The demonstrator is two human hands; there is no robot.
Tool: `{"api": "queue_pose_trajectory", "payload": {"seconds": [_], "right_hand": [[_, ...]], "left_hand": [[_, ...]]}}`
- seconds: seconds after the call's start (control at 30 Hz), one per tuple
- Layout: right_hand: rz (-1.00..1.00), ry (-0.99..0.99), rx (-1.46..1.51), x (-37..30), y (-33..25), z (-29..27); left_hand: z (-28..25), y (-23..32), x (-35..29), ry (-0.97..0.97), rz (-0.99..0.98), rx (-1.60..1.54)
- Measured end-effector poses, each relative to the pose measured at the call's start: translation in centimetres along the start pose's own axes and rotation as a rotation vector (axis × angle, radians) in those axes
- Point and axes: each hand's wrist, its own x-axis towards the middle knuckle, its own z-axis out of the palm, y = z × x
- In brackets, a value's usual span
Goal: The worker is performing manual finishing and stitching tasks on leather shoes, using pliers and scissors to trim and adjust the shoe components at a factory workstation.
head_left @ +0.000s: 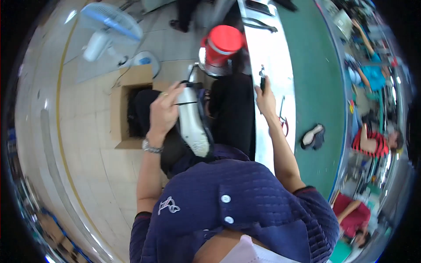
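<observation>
My left hand (163, 109) is closed around the toe or heel end of a dark shoe (192, 122). Its pale sole faces up, and the shoe lies above my lap. In my right hand (266, 101), over the white bench strip, is a slim black-handled tool with a metal tip (262, 72); its exact kind is unclear. Just beyond my right wrist lies a red-handled tool (285, 125) on the bench, partly hidden by my forearm.
A green belt (313, 70) runs along the right, with another shoe (312, 136) on it. Dark pincers (258, 24) lie at the bench's far end. Ahead stands a red bucket (226, 39); to the left are a cardboard box (116, 114) and a fan (109, 24). Several people sit beyond the belt.
</observation>
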Motion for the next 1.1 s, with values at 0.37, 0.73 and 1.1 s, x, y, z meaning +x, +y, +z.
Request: {"api": "queue_pose_trajectory", "payload": {"seconds": [0.37,0.73,1.1], "right_hand": [[0.243,0.307,-0.082,-11.1,13.9,-2.8],[0.489,-0.465,1.078,-11.8,3.6,-7.2],[0.43,-1.259,1.034,-12.7,-9.9,-6.7]], "left_hand": [[0.7,0.3,-0.5,0.047,-0.074,-0.076],[0.8,2.9,-3.2,0.098,-0.392,-0.286],[4.1,2.8,-6.7,0.191,-0.444,-0.279]]}}
